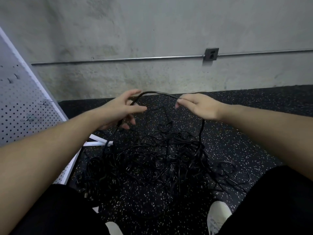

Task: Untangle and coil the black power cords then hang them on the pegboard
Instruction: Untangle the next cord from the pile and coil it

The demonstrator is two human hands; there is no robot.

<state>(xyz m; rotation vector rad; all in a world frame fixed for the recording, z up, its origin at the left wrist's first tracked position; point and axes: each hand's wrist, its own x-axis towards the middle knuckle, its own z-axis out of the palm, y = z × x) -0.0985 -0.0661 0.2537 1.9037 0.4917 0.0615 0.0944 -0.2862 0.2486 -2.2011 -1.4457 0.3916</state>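
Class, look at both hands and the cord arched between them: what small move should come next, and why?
Probably lift the arched cord higher and draw it free of the tangled pile. The right hand pinches it at one end of the arch, the left hand has it running across its loosely spread fingers, and both trailing lengths drop into the knot on the speckled floor, so nothing is loose enough to coil.

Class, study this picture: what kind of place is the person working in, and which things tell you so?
Probably a workshop, garage or utility room. The wall is bare concrete with exposed metal conduit running to a surface-mounted outlet, the floor is speckled rubber, and a white pegboard with hooks stands at the left.
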